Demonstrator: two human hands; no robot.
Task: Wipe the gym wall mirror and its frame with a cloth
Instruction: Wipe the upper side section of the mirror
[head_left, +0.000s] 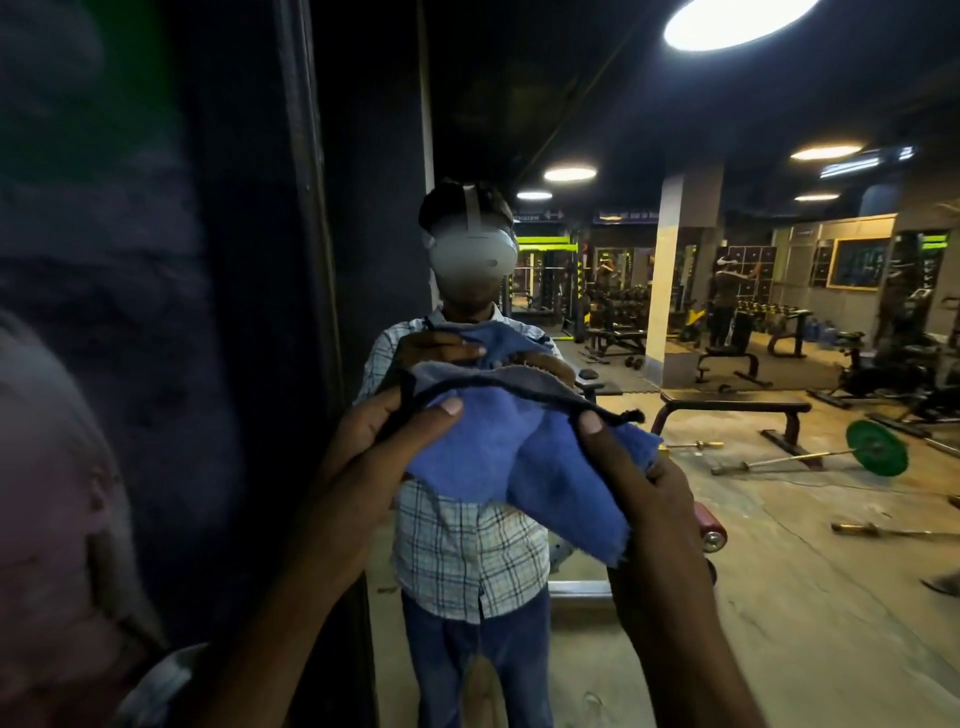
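Blue cloth hangs at centre frame, stretched by its dark hem between two hands. The left hand pinches the hem's left end between thumb and curled fingers, and the right hand pinches the right end likewise. Behind it the mirror fills the right half, with its dark frame upright left of centre. The glass reflects a bench and a green-plated barbell.

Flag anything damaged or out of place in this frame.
The blue cloth, pinched between left hand and right hand, is frayed, its dark hem trailing a loose end. In the mirror, a barbell with a green plate lies on the floor.
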